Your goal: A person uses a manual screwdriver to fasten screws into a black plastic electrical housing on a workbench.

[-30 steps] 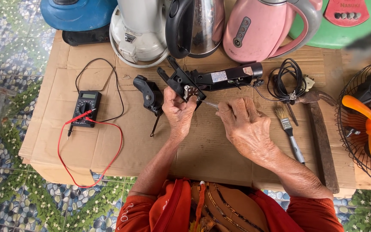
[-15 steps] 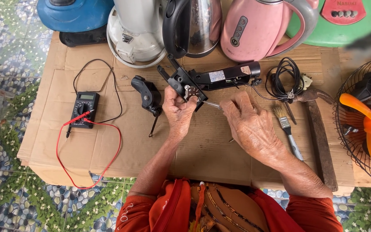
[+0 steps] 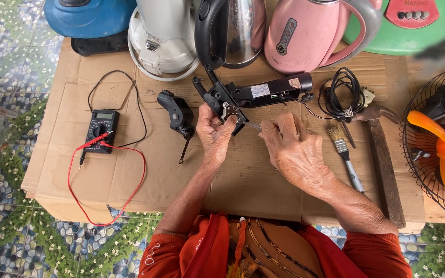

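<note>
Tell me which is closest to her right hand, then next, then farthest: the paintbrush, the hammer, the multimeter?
From the right hand:
1. Paintbrush, just to its right.
2. Hammer, further right, past the brush.
3. Multimeter, far across on the left.

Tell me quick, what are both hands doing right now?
Left hand: closed, holding the black switch part.
Right hand: closed on a thin metal tool.

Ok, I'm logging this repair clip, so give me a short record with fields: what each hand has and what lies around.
left hand: holds black handle part, grip shut
right hand: holds thin metal tool, tip at the part
surface: cardboard over table
left of hands: multimeter with red and black leads, black cover
right of hands: brush, hammer, coiled cord
back row: kettles, pink one among them
</note>
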